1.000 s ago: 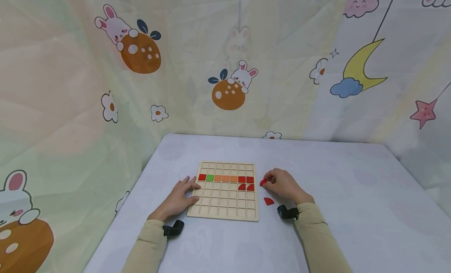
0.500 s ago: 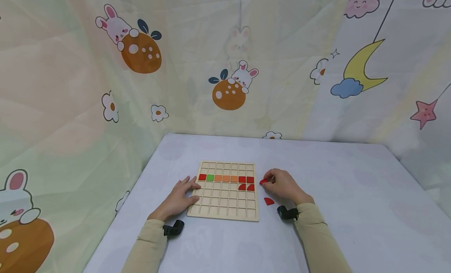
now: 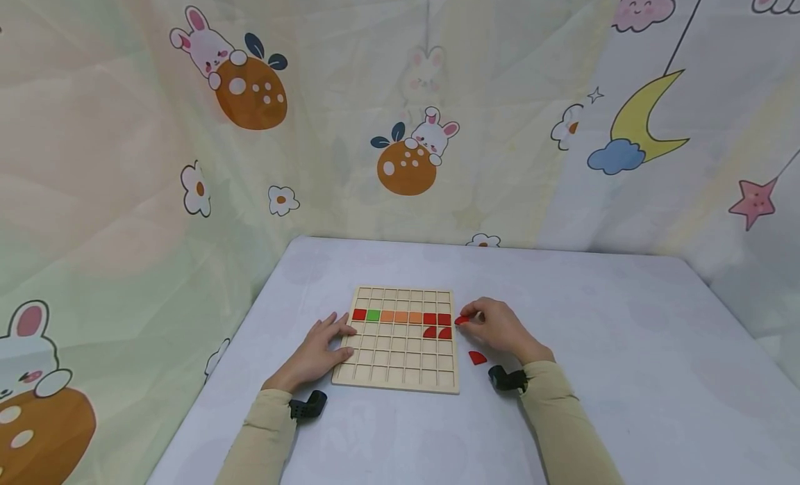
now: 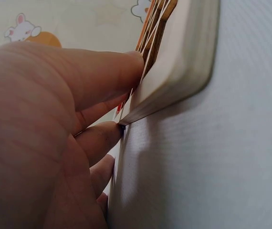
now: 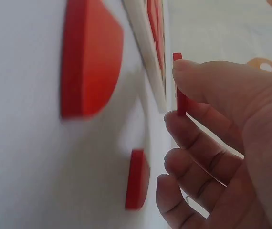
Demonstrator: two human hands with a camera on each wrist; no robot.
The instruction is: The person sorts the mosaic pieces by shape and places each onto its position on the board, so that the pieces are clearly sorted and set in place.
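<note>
A light wooden grid board point(image 3: 392, 360) lies on the table. One of its rows holds red, green and orange squares; two red curved pieces point(image 3: 436, 332) sit below that row's right end. My left hand point(image 3: 319, 353) rests at the board's left edge, its thumb touching the top, its fingers loosely extended. Just off the right edge, my right hand point(image 3: 500, 326) pinches a red piece point(image 5: 180, 95) between thumb and fingers, held above the table. Two more red pieces lie below that hand in the right wrist view: a near quarter-round piece point(image 5: 90, 62) and a farther one point(image 5: 137, 180).
The table's cover point(image 3: 600, 311) is pale and plain. Behind it hangs a cloth point(image 3: 331, 124) printed with rabbits and oranges. Each wrist wears a small black camera, seen on the left point(image 3: 308, 406) and on the right point(image 3: 507, 379).
My right hand has shifted slightly left and away from me, bringing the pinched red piece closer to the board's right edge. My left hand has stayed in place.
</note>
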